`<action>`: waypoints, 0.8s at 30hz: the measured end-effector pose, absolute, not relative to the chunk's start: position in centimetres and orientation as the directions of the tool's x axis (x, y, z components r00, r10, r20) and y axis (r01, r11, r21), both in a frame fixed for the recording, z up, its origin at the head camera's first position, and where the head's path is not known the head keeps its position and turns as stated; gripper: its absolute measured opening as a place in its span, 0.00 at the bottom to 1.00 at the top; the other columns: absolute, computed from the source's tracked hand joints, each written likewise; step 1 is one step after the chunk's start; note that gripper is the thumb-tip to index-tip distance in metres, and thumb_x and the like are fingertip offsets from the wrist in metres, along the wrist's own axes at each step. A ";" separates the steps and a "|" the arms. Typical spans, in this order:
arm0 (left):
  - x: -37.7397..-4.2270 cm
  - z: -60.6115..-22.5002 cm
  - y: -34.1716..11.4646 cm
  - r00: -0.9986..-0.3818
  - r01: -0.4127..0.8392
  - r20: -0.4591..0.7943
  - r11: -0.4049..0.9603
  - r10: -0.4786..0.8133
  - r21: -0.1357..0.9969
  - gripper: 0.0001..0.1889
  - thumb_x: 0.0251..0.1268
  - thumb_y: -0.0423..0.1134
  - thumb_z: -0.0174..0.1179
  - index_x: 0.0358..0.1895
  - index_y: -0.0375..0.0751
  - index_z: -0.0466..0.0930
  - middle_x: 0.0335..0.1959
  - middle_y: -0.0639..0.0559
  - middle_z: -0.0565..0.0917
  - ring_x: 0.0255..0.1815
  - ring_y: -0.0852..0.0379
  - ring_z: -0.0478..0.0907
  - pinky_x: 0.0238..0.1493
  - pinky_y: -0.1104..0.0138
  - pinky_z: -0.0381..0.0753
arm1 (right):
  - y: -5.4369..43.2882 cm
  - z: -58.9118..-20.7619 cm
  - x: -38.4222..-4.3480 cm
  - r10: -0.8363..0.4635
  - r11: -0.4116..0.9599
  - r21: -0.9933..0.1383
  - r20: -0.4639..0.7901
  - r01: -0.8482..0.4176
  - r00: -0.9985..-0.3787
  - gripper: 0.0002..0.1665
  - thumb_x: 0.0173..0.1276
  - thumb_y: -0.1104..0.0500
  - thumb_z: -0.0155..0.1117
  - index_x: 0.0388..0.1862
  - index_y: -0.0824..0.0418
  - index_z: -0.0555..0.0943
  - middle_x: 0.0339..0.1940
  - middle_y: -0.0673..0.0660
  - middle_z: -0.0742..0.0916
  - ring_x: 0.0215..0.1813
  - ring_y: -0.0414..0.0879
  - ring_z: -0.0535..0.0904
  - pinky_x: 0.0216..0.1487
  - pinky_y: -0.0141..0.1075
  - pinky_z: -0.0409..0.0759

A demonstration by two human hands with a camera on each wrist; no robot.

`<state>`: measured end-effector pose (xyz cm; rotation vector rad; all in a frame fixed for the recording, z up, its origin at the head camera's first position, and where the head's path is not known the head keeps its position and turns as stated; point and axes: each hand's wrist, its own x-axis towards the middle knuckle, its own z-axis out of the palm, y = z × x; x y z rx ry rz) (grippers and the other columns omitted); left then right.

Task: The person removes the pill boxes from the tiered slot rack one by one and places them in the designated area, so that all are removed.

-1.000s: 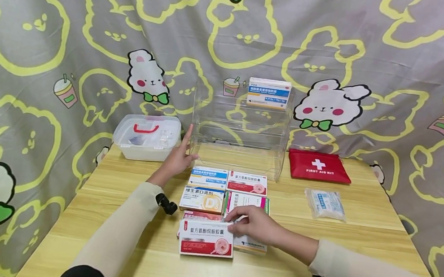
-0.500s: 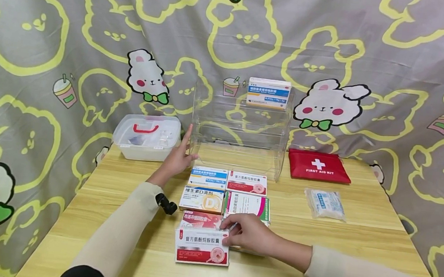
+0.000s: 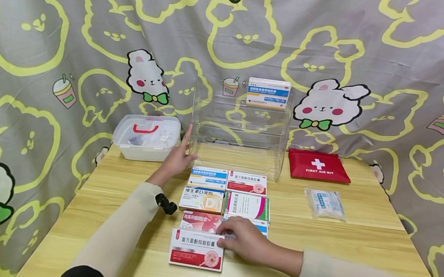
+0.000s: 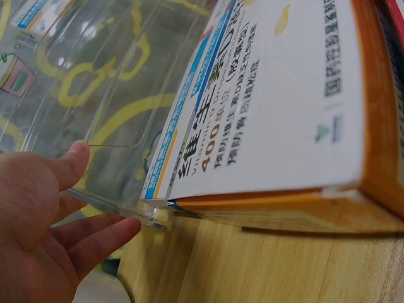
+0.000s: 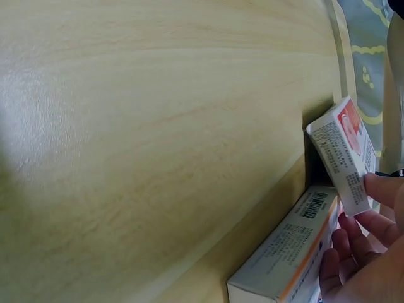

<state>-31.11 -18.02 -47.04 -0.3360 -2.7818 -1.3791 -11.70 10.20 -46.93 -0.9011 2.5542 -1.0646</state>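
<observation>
My right hand [image 3: 245, 240] pinches the right end of a red-and-white medicine box [image 3: 196, 249] at the near end of the laid-out boxes. In the right wrist view, thumb and fingertips hold this box tilted, its corner close to a blue-and-white box with an orange stripe [image 5: 284, 252]. At the back, a clear tiered display rack [image 3: 237, 165] carries one blue-and-white medicine box [image 3: 268, 93] at its top right. My left hand [image 3: 178, 157] touches the rack's left side with fingers extended. Close to that hand lies a vitamin D box [image 3: 201, 199].
Other medicine boxes lie in two columns before the rack, including a pink-red one [image 3: 199, 221] and a green-and-magenta one [image 3: 246, 205]. A lidded plastic case [image 3: 146, 142] stands left. A red first aid pouch [image 3: 318, 166] and a clear packet [image 3: 325, 204] are right.
My right hand has drawn the red-and-white box nearer and slightly left, uncovering more of the pink-red box and a blue-and-white one behind. My left hand stays at the rack.
</observation>
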 end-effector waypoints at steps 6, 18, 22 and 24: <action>-31.1 -47.1 -18.0 -0.978 0.196 0.110 0.591 0.180 0.782 0.59 0.75 0.34 0.63 0.76 0.92 0.23 0.77 0.27 0.61 0.50 0.38 0.88 0.29 0.60 0.81 | 10.0 -46.8 -11.5 -0.628 0.538 -0.710 0.020 -0.453 -0.778 0.07 0.68 0.54 0.75 0.44 0.50 0.88 0.40 0.40 0.86 0.46 0.36 0.79 0.55 0.38 0.78; -31.1 -47.2 -18.1 -0.977 0.201 0.113 0.597 0.182 0.776 0.59 0.75 0.34 0.63 0.76 0.92 0.23 0.78 0.28 0.61 0.60 0.35 0.82 0.31 0.59 0.84 | 9.8 -47.3 -11.7 -0.679 0.529 -0.678 0.022 -0.510 -0.734 0.08 0.66 0.50 0.77 0.42 0.49 0.90 0.38 0.37 0.85 0.45 0.34 0.78 0.51 0.34 0.78; -31.2 -47.2 -18.1 -0.977 0.199 0.110 0.596 0.183 0.778 0.59 0.75 0.34 0.63 0.75 0.93 0.23 0.78 0.28 0.60 0.62 0.34 0.81 0.31 0.59 0.84 | 9.7 -47.2 -11.7 -0.687 0.537 -0.663 0.015 -0.522 -0.727 0.07 0.65 0.50 0.77 0.40 0.48 0.90 0.36 0.37 0.84 0.43 0.34 0.77 0.50 0.33 0.77; -31.2 -47.2 -18.1 -0.977 0.199 0.109 0.598 0.183 0.777 0.59 0.75 0.34 0.63 0.75 0.93 0.23 0.78 0.28 0.60 0.61 0.34 0.82 0.31 0.59 0.84 | 9.7 -47.1 -11.6 -0.691 0.541 -0.655 0.011 -0.527 -0.723 0.06 0.65 0.50 0.77 0.39 0.47 0.89 0.36 0.36 0.84 0.43 0.35 0.77 0.49 0.33 0.77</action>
